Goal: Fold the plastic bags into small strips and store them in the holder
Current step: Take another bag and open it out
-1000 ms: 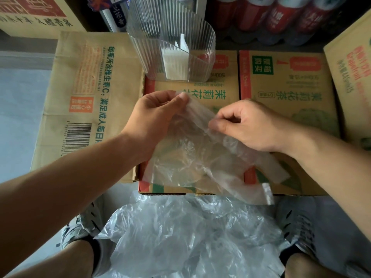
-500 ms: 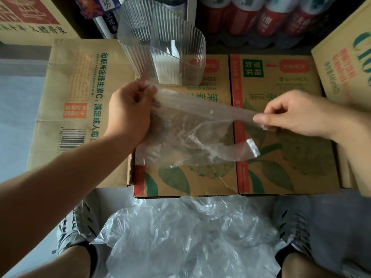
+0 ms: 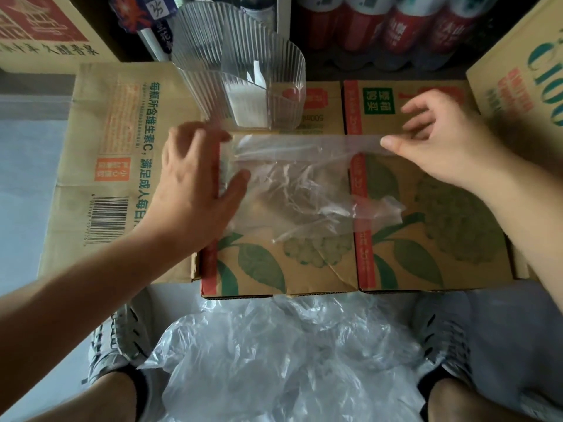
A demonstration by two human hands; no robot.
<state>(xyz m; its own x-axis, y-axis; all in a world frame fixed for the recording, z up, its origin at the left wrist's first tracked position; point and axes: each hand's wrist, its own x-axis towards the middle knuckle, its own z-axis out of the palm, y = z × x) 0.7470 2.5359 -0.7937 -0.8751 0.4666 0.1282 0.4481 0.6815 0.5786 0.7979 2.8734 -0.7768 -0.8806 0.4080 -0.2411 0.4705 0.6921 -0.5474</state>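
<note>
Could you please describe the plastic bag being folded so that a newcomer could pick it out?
Find the two leaf-printed cardboard boxes before the person. On their tops, just nearer than the clear ribbed holder, one clear plastic bag lies spread between the left hand and right hand. Unlike the crumpled pile of bags by the shoes, it lies flattened on cardboard.
</note>
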